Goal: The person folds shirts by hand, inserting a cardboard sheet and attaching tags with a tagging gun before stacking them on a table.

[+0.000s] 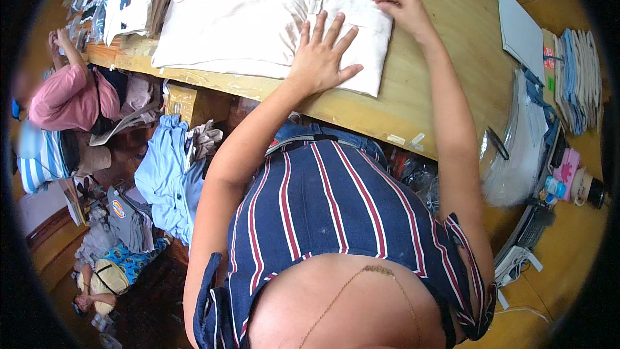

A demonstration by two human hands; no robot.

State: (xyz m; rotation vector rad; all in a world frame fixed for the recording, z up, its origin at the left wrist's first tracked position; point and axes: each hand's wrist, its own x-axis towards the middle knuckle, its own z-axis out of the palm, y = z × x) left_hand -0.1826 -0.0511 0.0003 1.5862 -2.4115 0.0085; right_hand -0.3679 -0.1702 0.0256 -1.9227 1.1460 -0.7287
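A pair of off-white trousers (232,29) lies folded lengthwise on the wooden table, its wider end to the right and creases running across the middle. My left hand (321,52) rests flat on the cloth near that right end, fingers spread. At the far right corner of the trousers, my right hand (402,11) has its fingers bent together in a pinch on the edge of the fabric. The exact grip of the fingertips is small and partly hidden.
The wooden table (445,84) spreads ahead. Folded garments (139,0) are stacked at the far left, more (578,77) at the right beside clear plastic bags (513,155). Blue clothes (165,168) hang below the table edge. A person in a pink shirt (71,100) is at the left, another person (106,278) lower left.
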